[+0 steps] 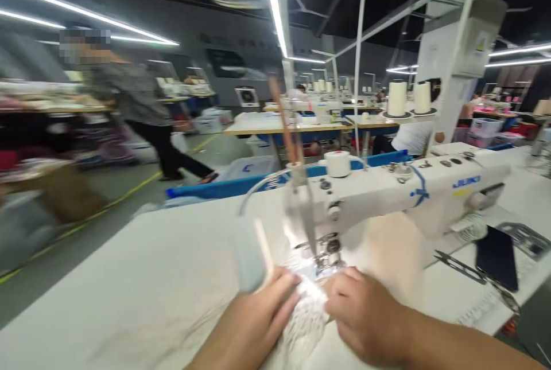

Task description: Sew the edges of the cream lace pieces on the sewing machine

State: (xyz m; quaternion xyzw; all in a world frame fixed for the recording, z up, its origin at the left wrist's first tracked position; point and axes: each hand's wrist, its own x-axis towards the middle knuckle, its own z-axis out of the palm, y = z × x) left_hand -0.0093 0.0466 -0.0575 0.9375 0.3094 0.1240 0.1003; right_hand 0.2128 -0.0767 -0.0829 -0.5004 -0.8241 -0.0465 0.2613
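Observation:
Cream lace-like fabric [303,327] lies under the needle area of a white sewing machine [365,192]. My left hand [262,315] is at the fabric's left side, thumb and fingers pressed together on its edge. On the right side, my right hand [361,307] has its fingers curled in and pinches the fabric close to the presser foot [329,264]. Both hands are just in front of the foot, a small gap apart. The fabric's far part is blurred by glare.
Scissors [460,267], a dark phone [496,258] and a metal tray [525,239] lie on the white table [172,255] at right. Thread cones [396,98] stand behind the machine. A person [142,100] walks in the aisle at left.

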